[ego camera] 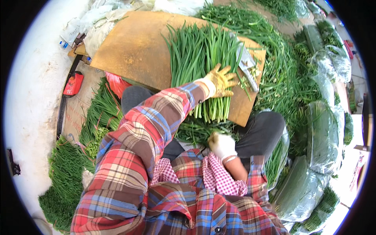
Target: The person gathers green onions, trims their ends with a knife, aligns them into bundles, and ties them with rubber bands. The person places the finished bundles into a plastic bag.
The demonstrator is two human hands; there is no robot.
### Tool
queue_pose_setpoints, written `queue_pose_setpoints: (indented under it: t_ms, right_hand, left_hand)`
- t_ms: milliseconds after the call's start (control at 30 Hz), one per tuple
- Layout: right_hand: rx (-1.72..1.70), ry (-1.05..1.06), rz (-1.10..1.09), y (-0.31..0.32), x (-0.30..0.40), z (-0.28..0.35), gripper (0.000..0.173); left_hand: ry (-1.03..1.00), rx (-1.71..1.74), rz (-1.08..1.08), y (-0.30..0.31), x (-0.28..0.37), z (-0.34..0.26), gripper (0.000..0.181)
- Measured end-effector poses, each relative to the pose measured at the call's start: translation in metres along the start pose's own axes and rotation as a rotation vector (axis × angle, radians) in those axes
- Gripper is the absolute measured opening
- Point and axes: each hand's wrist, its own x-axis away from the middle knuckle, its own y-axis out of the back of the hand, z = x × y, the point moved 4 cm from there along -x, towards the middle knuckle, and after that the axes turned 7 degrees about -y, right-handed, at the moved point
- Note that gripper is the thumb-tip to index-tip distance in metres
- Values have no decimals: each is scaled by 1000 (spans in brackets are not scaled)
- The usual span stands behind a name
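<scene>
Long green leafy stalks, likely garlic chives (189, 55), lie side by side on a wooden board (138, 44), their pale ends hanging over its near edge. My left hand (221, 81), in a yellow-stained glove, rests on top of them with its fingers spread. A cleaver with a metal blade (245, 58) lies flat to the right of the stalks, among cut bits. Close to my lap, my right hand (221, 144) in a white glove is closed, below the stalk ends; whether it holds anything is hidden.
Loose greens (279, 64) are heaped beyond and right of the board. Plastic-wrapped bundles (323, 135) line the right side. Tied bundles (102, 111) lie at the left, near a red packet (73, 84). Crumpled plastic bags (102, 32) lie behind the board's left corner.
</scene>
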Motion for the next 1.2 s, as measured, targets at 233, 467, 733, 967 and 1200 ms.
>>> queue_pose_setpoints:
  t_ms: [233, 467, 733, 967, 1200]
  right_hand:
    - [-111, -102, -78, 36, -1, 15, 25]
    - [-570, -331, -374, 86, -76, -42, 49]
    - [-654, -251, -57, 28, -117, 7, 56]
    - [-545, -227, -191, 20, -108, 11, 48]
    - [-625, -246, -94, 28, -111, -1, 67]
  left_hand:
    - [238, 14, -588, 59, 52, 16, 74]
    - [1114, 779, -584, -37, 180, 85, 81]
    - [1070, 1020, -649, -44, 125, 25, 91]
    - [1078, 860, -383, -28, 107, 12, 107]
    - [1062, 965, -318, -22, 121, 33, 115]
